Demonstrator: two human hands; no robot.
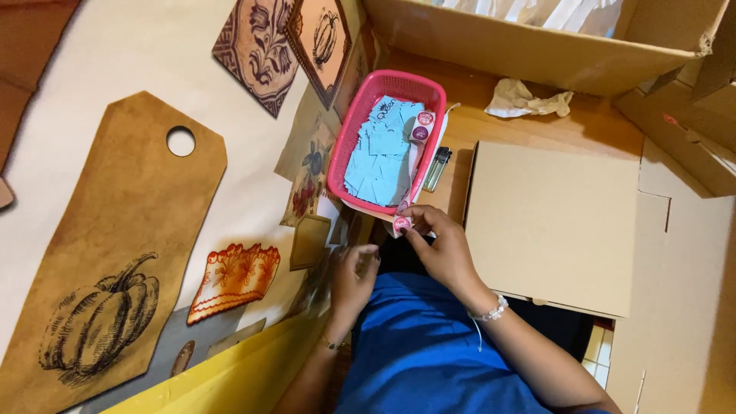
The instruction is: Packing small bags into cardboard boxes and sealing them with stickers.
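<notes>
While the right hand (443,249) pinches a small round pink-and-white sticker (402,223) at the fingertips, grip closed on it, just at the near end of the pink basket (360,115), the left hand (353,276) sits curled close beside; can't tell if it holds anything, fingers bent inward, contents hidden. Sticker looks paper-thin, nearly weightless, floppy, likely tacky on one side, so it would curl or stick to skin; best taken by the edge with fingertip pinch, not pressed flat. Basket holds a heap of light blue paper slips (379,153) and what look like two more round stickers (423,125) near its far right side. Slips look light and loose, easy to scatter.

A lighter (438,169) lies on the bench (537,115) just right of the basket. Flat brown cardboard box (552,222) sits right of the hands. Crumpled paper (525,100) lies farther back, near a big open carton (537,46). Left of the basket: large brown tag with a pumpkin drawing (115,253), an orange scalloped cutout (234,277), decorated tiles (261,46). Beaded bracelet (491,310) on the right wrist.
</notes>
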